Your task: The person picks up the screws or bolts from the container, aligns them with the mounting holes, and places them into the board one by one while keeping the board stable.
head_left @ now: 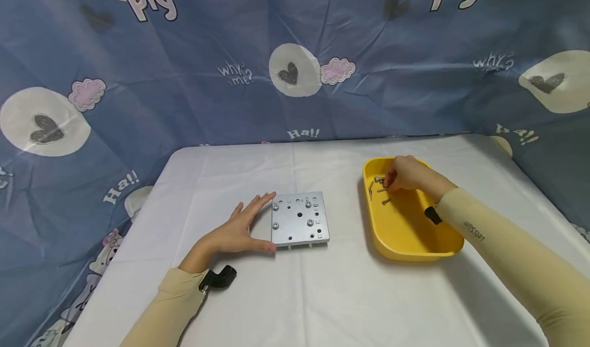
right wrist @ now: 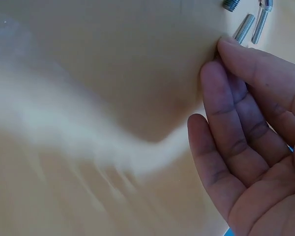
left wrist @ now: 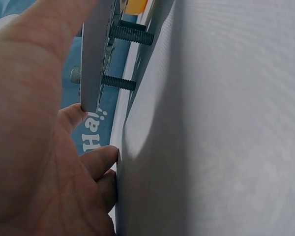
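Observation:
A grey metal plate (head_left: 299,219) with holes and a few fitted screws lies flat on the white table (head_left: 322,296). My left hand (head_left: 239,229) rests beside it, straight fingers along its left edge and thumb at its front corner. In the left wrist view the plate's edge (left wrist: 91,59) stands on dark bolts (left wrist: 130,35) above the cloth, with my left hand (left wrist: 34,123) against it. My right hand (head_left: 403,175) reaches into the yellow tray (head_left: 415,244), fingertips at several loose screws (head_left: 380,188). The right wrist view shows my right hand (right wrist: 246,132) with relaxed fingers just short of the screws (right wrist: 244,28).
A blue patterned cloth (head_left: 295,55) hangs behind and at both sides of the table. Black camera mounts sit at my left wrist (head_left: 220,278) and right wrist (head_left: 433,215). Bare white cloth stretches in front of the plate and tray.

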Action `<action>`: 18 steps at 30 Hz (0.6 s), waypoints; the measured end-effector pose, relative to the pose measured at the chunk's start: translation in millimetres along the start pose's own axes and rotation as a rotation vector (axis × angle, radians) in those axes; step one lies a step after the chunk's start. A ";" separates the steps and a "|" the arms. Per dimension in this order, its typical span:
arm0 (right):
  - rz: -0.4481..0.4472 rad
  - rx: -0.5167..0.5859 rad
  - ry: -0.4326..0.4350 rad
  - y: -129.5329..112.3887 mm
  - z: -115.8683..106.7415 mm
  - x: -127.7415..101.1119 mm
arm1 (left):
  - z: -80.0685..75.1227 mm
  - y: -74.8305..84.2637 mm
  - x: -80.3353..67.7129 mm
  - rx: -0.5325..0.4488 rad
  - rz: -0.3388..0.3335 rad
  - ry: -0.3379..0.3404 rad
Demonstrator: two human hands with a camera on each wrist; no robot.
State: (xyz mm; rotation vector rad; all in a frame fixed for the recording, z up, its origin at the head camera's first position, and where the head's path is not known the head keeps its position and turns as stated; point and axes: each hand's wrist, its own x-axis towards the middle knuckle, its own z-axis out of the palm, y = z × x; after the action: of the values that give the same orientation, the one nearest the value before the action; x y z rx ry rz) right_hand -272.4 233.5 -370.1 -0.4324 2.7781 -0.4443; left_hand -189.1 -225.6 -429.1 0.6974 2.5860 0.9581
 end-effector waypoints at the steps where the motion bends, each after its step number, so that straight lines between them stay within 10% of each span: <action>1: 0.003 -0.002 -0.001 -0.2 -0.3 -0.2 | 0.0 0.3 0.1 0.000 0.001 0.000; 18: 0.040 0.026 -0.037 0.0 -3.6 1.7 | 2.0 1.3 1.7 0.012 -0.010 0.004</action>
State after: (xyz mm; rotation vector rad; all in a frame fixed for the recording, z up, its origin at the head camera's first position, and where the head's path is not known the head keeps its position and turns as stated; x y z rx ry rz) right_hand -275.1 233.7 -367.2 -0.3754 2.7368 -0.4573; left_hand -189.2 -222.8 -429.9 0.6855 2.5985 0.9426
